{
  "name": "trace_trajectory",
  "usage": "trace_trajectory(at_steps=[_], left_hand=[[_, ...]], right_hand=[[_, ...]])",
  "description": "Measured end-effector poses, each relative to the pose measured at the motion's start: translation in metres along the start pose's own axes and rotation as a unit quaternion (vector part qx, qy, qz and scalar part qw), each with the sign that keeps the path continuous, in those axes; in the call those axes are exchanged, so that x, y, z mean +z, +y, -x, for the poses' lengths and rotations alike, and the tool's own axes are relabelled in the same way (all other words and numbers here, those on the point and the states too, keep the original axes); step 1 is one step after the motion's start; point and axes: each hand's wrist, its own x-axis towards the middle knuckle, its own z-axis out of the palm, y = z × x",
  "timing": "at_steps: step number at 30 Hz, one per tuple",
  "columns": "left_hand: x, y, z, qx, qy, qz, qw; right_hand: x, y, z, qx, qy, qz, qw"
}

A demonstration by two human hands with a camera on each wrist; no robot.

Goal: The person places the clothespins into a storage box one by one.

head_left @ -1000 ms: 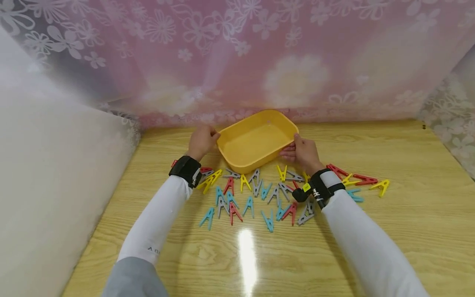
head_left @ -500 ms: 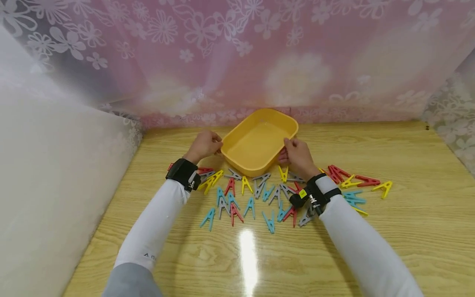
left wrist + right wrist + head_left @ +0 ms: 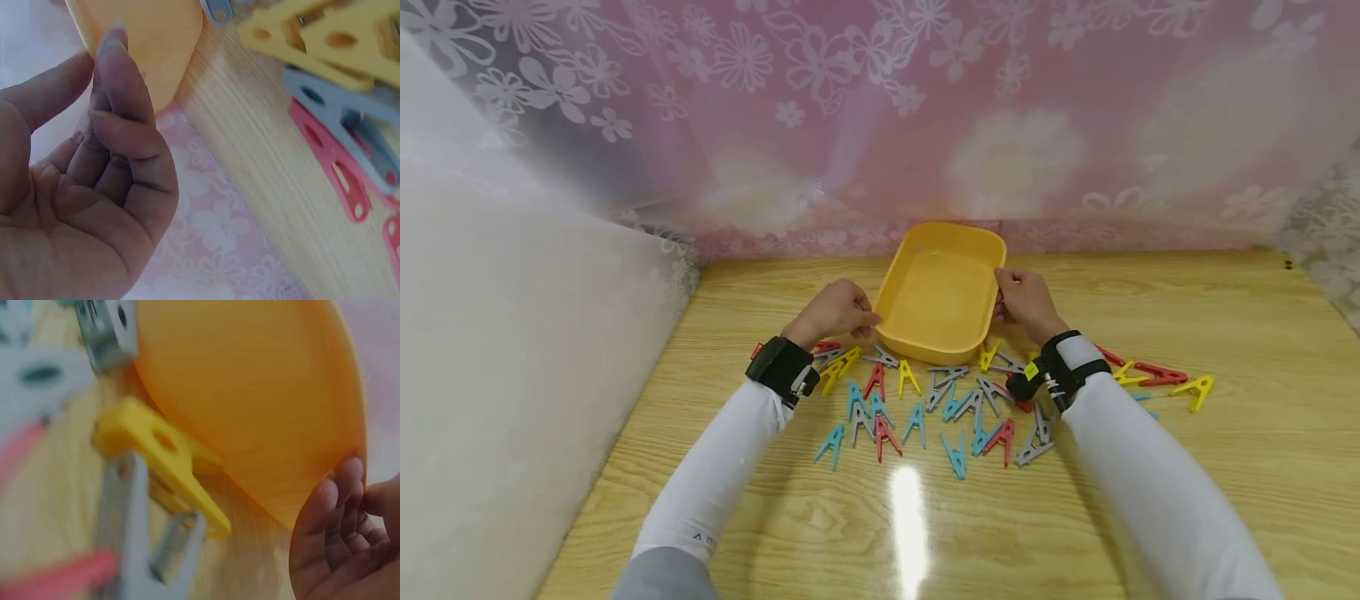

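Note:
A yellow plastic basin [image 3: 936, 300] with rounded corners and nothing inside stands at the back of the wooden table, one short side toward me. My left hand [image 3: 842, 312] pinches its rim at the near left, thumb on one face and fingers on the other, as the left wrist view shows. My right hand [image 3: 1028, 302] grips the rim on the right side; in the right wrist view its fingers [image 3: 347, 478] lie against the outer wall. Just in front of the basin lie clothespins, among them a yellow clothespin [image 3: 165, 456] close to the wall and a grey clothespin [image 3: 949, 375].
Several red, yellow, grey and blue clothespins spread across the table [image 3: 820, 533], such as a blue clothespin [image 3: 955, 457] and a red clothespin [image 3: 1161, 375] right of my right wrist. A pink flowered curtain [image 3: 880, 125] hangs behind; a white cloth wall [image 3: 535, 333] stands at left.
The basin has turned from slanting to nearly straight, its near end swinging right. My left hand has moved right and nearer with the rim; the right hand keeps its side. The camera view shifts slightly.

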Motion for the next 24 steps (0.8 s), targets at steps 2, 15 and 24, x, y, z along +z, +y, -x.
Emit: trace_trajectory(at_steps=[2,15,24], left_hand=[[0.004,0.002,0.0,-0.003,-0.007,0.004,1.0],[0.017,0.014,0.003,-0.025,0.003,0.027,0.9993],[0.021,0.008,0.004,-0.008,-0.011,0.019,0.9997]], right_hand=[[-0.004,0.0,-0.005,-0.002,-0.007,0.007,1.0],[-0.015,-0.005,-0.019,-0.016,0.0,0.054,0.998],[-0.009,0.001,-0.018,-0.024,0.039,0.032,0.998]])
